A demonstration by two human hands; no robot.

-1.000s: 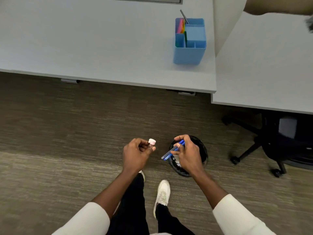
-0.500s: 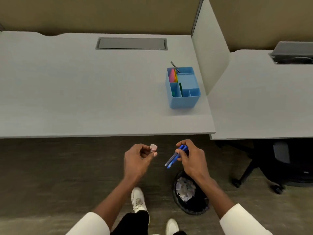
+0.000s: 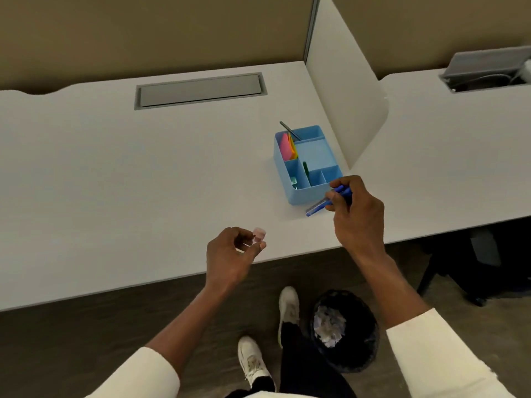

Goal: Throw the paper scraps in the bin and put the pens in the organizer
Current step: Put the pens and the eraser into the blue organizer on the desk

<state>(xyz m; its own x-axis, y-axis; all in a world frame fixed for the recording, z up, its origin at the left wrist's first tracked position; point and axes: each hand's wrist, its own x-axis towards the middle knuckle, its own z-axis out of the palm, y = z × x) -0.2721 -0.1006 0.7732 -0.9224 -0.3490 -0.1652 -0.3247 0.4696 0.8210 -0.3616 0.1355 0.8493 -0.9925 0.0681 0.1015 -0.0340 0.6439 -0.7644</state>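
My right hand (image 3: 359, 216) is closed around blue pens (image 3: 327, 201), whose tips point down-left just in front of the blue organizer (image 3: 301, 196). The organizer stands on the white desk (image 3: 143, 182) and holds coloured sticky notes, a green pen and a dark pen. My left hand (image 3: 232, 254) pinches a small pink object (image 3: 260, 234), perhaps an eraser or cap, above the desk's front edge. On the floor below my right arm, the black bin (image 3: 359, 351) contains crumpled paper scraps (image 3: 329, 328).
A white divider panel (image 3: 344, 90) rises right of the organizer, with a second desk (image 3: 445, 145) beyond it. A grey cable hatch (image 3: 201, 90) is set into the desk's back. A black office chair (image 3: 482, 268) sits under the right desk. My feet stand beside the bin.
The view lifted from the floor to the desk. Both hands rose from beside the bin to desk height, the right carrying the blue pens up to the organizer's front corner.
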